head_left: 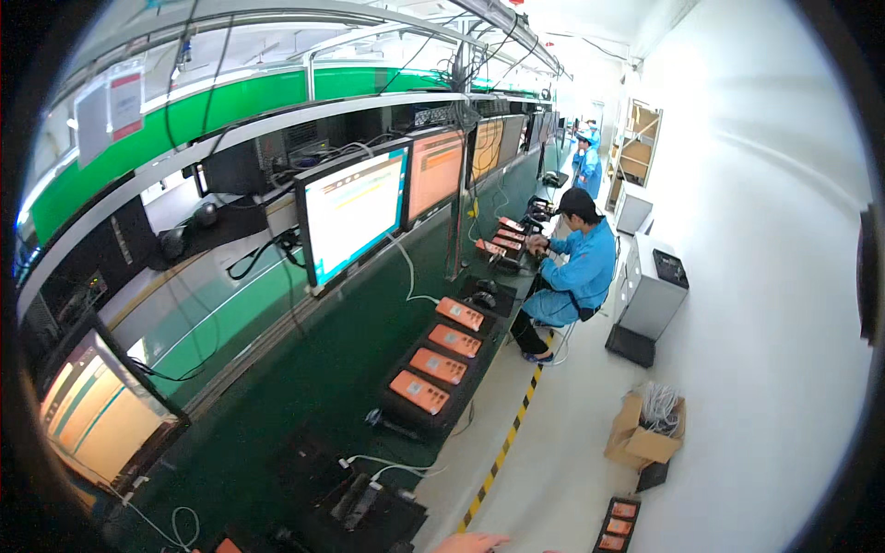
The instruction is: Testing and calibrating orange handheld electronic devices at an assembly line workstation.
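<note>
Orange phones (438,365): four lie in a row, apart from one another, just below the middle toward six o'clock, on a dark tray (426,419) on the bench. A white cable (411,276) runs down to the farthest one.
Bare hand (472,544): we see part of it at six o'clock, cut off by the lower edge; whether it is our left or right, we cannot tell.
Fingers: too little shows for us to say if they are wide, narrow or holding something.
Striped tape (503,444): yellow and black, along the floor toward five o'clock, just above our hand in view.
Floor tray (602,532): at five o'clock, to the right of the hand, with three more orange phones in it.
Black device (355,502): at seven o'clock on the green bench (267,382), white leads beside it.
Monitors: we have a bright one (355,214) at ten o'clock, an orange-lit one (433,170) next to it, and a tilted one (106,415) at eight.
Co-worker (579,263): seated at three o'clock in a blue coat and dark cap, hands at the bench near more orange phones.
Carton (629,442): open at four o'clock, grey cables inside.
</note>
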`<state>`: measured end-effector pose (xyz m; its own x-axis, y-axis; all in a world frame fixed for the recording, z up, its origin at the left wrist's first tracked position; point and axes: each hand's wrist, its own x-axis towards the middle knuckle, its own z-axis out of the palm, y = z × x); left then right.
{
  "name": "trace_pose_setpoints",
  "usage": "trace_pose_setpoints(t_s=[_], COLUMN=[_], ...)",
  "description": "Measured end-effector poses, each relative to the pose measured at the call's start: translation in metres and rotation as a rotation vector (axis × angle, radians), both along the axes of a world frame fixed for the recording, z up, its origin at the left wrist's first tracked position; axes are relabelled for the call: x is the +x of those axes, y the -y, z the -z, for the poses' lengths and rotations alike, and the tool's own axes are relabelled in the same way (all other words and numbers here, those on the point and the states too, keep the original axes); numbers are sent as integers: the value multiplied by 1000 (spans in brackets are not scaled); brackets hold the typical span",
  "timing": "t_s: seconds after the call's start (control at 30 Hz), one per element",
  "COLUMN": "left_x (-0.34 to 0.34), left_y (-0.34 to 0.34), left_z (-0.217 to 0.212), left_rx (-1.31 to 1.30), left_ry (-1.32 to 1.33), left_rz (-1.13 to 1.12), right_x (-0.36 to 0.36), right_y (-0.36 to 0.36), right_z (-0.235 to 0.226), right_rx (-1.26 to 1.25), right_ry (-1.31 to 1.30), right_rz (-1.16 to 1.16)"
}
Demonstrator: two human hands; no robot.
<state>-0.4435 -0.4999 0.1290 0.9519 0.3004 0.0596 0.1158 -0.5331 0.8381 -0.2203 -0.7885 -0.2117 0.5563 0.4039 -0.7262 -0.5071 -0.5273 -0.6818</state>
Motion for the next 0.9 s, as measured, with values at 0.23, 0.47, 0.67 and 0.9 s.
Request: trace_pose_setpoints(t_s=[0.23,0.47,0.67,0.9], left_x=[111,178,202,232], left_y=[-70,-200,-300,-324], left_z=[30,111,180,213], left_rx=[-39,-243,277,279], left_ry=[-6,34,-267,-504], left_rz=[152,-606,-1255,-1469], right_x=[97,220,326,358], right_y=[-35,-141,-376,-653], right_z=[87,140,-6,-154], right_rx=[87,65,10,449], right_ry=[-148,-207,87,540], right_rz=[-36,-124,-329,-571])
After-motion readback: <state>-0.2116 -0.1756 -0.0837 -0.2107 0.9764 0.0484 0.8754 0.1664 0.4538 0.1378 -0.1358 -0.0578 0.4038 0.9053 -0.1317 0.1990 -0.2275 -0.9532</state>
